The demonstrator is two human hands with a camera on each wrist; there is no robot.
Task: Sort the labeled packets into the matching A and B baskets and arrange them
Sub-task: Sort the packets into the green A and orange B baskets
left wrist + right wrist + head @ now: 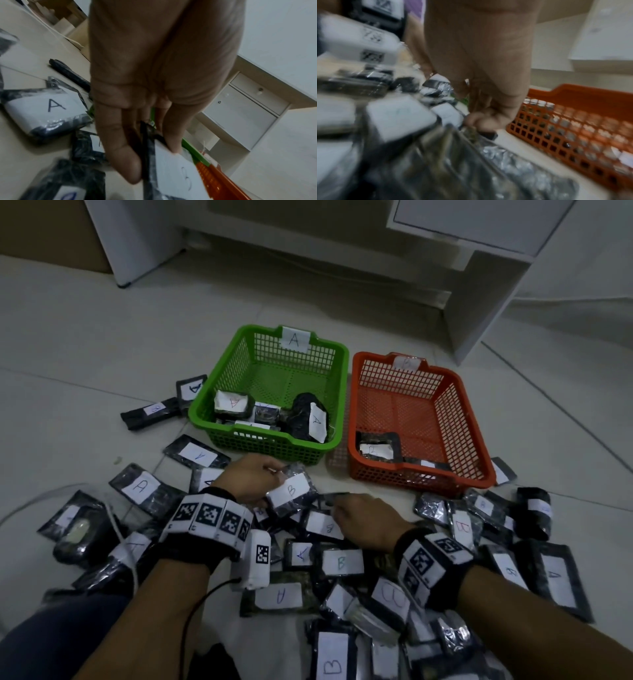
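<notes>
L hand (251,479) grip pinching B packet (291,490) nr green basket (270,445); R hand (368,517) grip curling on dark packet edge (334,497), orange basket (421,477) beside.

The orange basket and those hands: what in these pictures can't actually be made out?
- Orange basket: the letter on its far-rim tag is too faint and small in the head view.
- Right hand: its fingertips pinch a packet edge; motion blur in the right wrist view hides that packet's label.
- Left hand: the packet marked B it holds is cut off by the bottom edge in the left wrist view.
- Green basket: its front wall hides the lower packets.
</notes>
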